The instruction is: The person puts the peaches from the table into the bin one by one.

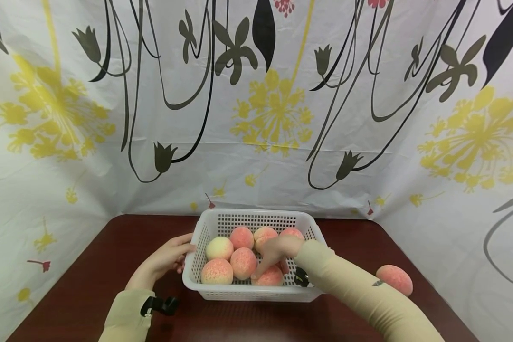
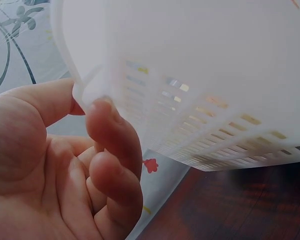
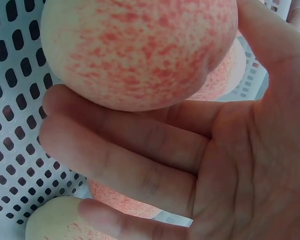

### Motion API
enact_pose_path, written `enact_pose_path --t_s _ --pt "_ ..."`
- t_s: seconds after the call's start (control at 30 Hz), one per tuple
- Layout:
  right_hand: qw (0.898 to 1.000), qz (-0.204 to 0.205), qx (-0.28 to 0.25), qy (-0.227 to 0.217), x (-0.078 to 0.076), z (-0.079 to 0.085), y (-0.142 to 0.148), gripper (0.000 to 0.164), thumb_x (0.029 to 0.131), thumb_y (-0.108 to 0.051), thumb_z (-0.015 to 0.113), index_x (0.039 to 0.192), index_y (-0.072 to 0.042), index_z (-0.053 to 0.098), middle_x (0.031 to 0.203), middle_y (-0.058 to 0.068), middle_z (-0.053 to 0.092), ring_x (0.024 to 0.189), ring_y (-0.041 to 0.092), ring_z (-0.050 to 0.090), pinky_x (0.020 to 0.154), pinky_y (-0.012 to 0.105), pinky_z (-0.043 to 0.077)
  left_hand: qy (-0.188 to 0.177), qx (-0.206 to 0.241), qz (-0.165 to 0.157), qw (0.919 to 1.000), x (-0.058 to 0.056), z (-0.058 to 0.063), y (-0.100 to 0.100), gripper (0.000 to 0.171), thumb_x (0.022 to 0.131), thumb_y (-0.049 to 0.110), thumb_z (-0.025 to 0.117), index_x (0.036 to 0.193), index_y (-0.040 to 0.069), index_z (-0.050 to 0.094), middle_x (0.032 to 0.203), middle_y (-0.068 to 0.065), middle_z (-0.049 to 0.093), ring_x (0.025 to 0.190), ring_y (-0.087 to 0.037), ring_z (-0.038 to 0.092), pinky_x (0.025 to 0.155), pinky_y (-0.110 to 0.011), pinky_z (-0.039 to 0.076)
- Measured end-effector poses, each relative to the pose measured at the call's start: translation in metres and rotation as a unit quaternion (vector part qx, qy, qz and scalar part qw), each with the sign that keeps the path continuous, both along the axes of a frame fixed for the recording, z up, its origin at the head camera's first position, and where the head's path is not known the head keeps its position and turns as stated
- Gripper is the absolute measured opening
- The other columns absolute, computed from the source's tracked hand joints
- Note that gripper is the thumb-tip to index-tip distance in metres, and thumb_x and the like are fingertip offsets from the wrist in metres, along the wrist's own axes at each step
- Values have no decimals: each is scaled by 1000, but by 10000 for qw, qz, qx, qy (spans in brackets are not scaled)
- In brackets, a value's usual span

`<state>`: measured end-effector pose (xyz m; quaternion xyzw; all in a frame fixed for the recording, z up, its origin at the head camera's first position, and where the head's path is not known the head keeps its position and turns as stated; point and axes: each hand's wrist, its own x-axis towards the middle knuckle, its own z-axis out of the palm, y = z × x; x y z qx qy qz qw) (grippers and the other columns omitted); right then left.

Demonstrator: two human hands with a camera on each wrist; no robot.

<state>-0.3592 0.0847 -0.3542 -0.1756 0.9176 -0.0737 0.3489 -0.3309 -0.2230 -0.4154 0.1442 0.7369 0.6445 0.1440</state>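
Note:
A white perforated plastic basket [image 1: 256, 295] holds several peaches in red and pale yellow. At its left side, my left hand [image 1: 171, 256] pinches the rim, thumb and curled fingertips against the plastic [image 2: 190, 45] in the left wrist view. My right hand [image 1: 280, 249] reaches down inside the basket and grips a speckled peach [image 1: 268, 277] near the front wall. In the right wrist view this peach [image 3: 145, 50] lies between thumb and fingers, the fingers along its lower side. Beside it sit another red peach [image 1: 243, 263] and a paler one [image 1: 217, 271].
One peach [image 1: 394, 279] lies on the dark red table [image 1: 346, 318], right of the basket and beside the right sleeve [image 1: 359, 294]. A white floral cloth [image 1: 273, 175] hangs behind the table and along both sides.

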Motion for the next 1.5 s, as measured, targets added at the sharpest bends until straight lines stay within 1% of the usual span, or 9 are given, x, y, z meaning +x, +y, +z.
enact_pose_path --t_s 0.37,0.5,0.73,0.87,0.97,1.07,1.17,1.33,1.5 --pt "9999 52 -114 109 3 8 2 55 75 -54 76 91 -4 59 87 10 60 61 29 65 59 41 55 99 -13 -70 9999 -1 6 1 59 99 15 50 150 -2 27 80 -10 63 50 -11 48 44 -23 43" --pt "9998 126 -111 139 2 8 4 52 76 -56 73 88 -7 61 84 8 62 63 27 65 59 42 55 121 -6 -80 9999 -2 7 2 59 99 15 51 150 -2 27 78 -9 62 50 -11 48 44 -23 43" --pt "9995 261 -135 129 2 7 8 53 79 -60 67 75 -8 67 74 10 66 65 30 66 63 46 55 134 -13 -95 9999 -1 6 2 58 99 16 51 150 -3 28 78 -9 63 49 -10 48 44 -23 43" --pt "9997 58 -234 93 2 12 12 52 80 -61 65 92 -11 69 90 5 65 75 26 66 67 44 55 123 -8 -106 9999 0 6 2 58 99 16 51 149 -3 28 77 -8 62 49 -10 48 44 -23 43" --pt "9989 -45 -275 367 0 21 21 56 81 -65 62 105 -15 68 95 3 65 78 23 65 70 41 53 127 5 -90 9999 1 7 1 58 99 15 51 149 -4 28 77 -9 62 49 -10 48 45 -23 42" --pt "9964 58 -462 714 -5 31 35 54 86 -63 57 103 -14 69 89 8 68 72 24 65 67 37 51 128 3 -63 9999 1 8 -1 59 99 16 51 149 -4 28 77 -9 62 49 -10 47 45 -23 42" --pt "9923 200 -835 888 -10 42 55 45 93 -53 55 105 -12 70 90 11 68 72 24 66 66 35 52 112 -16 -48 9999 2 7 -2 60 99 17 52 150 -4 27 77 -8 62 50 -10 47 45 -23 42" --pt "9813 85 -1506 1197 -11 59 101 45 94 -45 58 115 -6 67 93 11 68 79 27 67 70 40 54 60 -25 -61 10000 3 4 -1 61 99 17 52 150 -5 26 75 -6 60 50 -10 47 45 -23 43" --pt "9675 -170 -1888 1672 -6 70 155 46 95 -44 57 113 -3 66 90 10 67 73 25 67 69 38 52 39 15 -49 10000 4 2 1 61 98 15 52 149 -6 27 74 -6 60 50 -10 47 45 -23 42"
